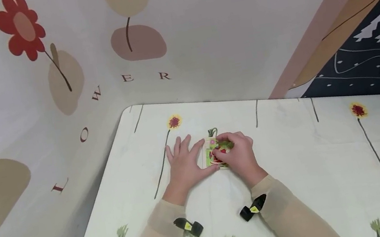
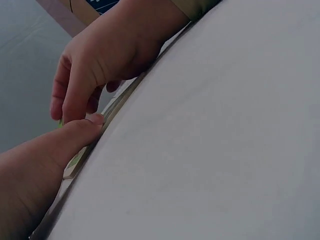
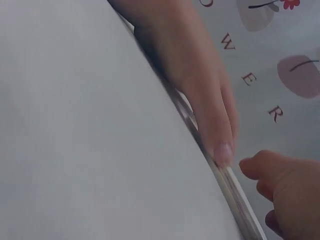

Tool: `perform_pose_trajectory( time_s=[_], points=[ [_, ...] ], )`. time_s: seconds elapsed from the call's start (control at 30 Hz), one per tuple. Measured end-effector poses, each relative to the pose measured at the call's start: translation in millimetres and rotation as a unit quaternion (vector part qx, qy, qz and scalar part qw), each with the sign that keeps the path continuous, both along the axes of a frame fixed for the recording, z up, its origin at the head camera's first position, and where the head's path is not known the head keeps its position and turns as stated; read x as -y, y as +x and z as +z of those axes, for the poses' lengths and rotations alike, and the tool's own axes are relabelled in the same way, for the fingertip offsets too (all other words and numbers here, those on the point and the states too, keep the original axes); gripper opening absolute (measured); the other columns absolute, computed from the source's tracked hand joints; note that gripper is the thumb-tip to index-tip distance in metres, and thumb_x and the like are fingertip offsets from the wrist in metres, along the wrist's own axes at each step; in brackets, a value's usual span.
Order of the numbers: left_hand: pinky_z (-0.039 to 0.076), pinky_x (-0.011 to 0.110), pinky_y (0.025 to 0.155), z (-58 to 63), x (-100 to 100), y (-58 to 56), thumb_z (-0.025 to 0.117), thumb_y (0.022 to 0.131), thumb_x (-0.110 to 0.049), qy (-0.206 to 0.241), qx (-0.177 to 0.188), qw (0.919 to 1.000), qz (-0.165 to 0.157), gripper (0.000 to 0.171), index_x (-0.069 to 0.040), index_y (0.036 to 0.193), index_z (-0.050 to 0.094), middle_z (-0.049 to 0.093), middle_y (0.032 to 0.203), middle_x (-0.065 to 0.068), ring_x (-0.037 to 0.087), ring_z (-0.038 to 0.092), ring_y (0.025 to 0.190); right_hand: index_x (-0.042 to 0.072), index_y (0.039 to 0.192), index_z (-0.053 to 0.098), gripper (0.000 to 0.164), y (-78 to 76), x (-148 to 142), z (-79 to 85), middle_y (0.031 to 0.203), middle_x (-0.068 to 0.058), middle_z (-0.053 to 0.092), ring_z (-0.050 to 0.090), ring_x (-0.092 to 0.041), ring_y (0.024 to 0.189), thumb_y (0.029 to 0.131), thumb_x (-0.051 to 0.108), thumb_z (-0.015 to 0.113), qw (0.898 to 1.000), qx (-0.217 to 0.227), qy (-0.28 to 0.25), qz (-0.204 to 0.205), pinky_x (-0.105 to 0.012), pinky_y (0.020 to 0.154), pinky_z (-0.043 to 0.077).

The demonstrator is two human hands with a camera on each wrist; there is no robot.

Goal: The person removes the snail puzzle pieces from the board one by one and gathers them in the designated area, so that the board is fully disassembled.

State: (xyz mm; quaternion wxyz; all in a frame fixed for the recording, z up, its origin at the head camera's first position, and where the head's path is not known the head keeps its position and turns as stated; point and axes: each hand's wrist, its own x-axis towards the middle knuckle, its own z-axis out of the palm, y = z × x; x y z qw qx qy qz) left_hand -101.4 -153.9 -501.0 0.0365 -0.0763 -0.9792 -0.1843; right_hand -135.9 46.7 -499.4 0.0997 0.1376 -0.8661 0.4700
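Observation:
A small flat board (image 1: pixel 209 157) with a bright green, pink and red picture lies on the table, its thin edge showing in the left wrist view. My left hand (image 1: pixel 185 169) is spread along its left side, fingers mostly straight, with thumb and index finger touching its edges. Over the picture, my right hand (image 1: pixel 241 154) has its fingers curled and pinches a small colourful piece (image 1: pixel 223 152) with red and green on it. Part of the board and most of this piece are hidden under the right hand.
The white tabletop (image 1: pixel 306 166) is printed with flowers and long stems. Behind it stands a pale cloth wall (image 1: pixel 216 48) with flower shapes and letters. A dark panel (image 1: pixel 366 53) with white trees is at the right. Each wrist carries a small black camera (image 1: pixel 189 226).

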Motion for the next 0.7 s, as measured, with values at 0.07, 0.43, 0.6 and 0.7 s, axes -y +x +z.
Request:
perform_pose_trajectory(
  time_s=[0.07, 0.43, 0.6, 0.7],
  points=[
    [0.002, 0.076, 0.121, -0.7, -0.2, -0.6, 0.071, 0.079, -0.084, -0.003, 0.002, 1.0000, 0.000, 0.095, -0.030, 0.156, 0.057, 0.036, 0.169, 0.014, 0.045, 0.018, 0.159, 0.011, 0.110, 0.080, 0.036, 1.1, -6.9, -0.1, 0.100, -0.001, 0.079, 0.062, -0.023, 0.098, 0.078, 0.017, 0.097, 1.000, 0.007, -0.003, -0.005, -0.053, 0.102, 0.030],
    [0.006, 0.070, 0.123, -2.2, 0.3, -3.2, 0.074, 0.078, -0.082, -0.010, 0.009, 0.9999, -0.001, 0.103, -0.026, 0.161, 0.049, 0.035, 0.170, 0.012, 0.042, 0.018, 0.159, 0.011, 0.107, 0.079, 0.032, 5.7, -55.8, 2.0, 0.103, -0.001, 0.075, 0.062, -0.022, 0.098, 0.078, 0.016, 0.094, 0.997, 0.067, -0.017, -0.045, -0.041, 0.089, 0.051],
    [0.007, 0.069, 0.125, -1.8, -0.4, -2.9, 0.077, 0.078, -0.079, 0.009, 0.004, 0.9996, -0.028, 0.110, -0.020, 0.164, 0.044, 0.039, 0.170, 0.006, 0.038, 0.019, 0.161, 0.011, 0.107, 0.079, 0.038, 5.2, -72.5, 2.6, 0.105, -0.004, 0.073, 0.063, -0.024, 0.100, 0.075, 0.019, 0.098, 0.995, 0.080, 0.003, -0.053, -0.041, 0.089, 0.051],
    [0.007, 0.067, 0.125, -1.7, -1.1, -2.3, 0.079, 0.077, -0.077, 0.019, 0.005, 0.9980, -0.060, 0.109, -0.020, 0.164, 0.044, 0.039, 0.170, 0.003, 0.035, 0.017, 0.162, 0.011, 0.109, 0.079, 0.038, 4.7, -79.4, 3.2, 0.106, -0.005, 0.073, 0.063, -0.024, 0.101, 0.076, 0.019, 0.097, 0.994, 0.088, 0.031, -0.057, -0.042, 0.090, 0.052]
  ],
)
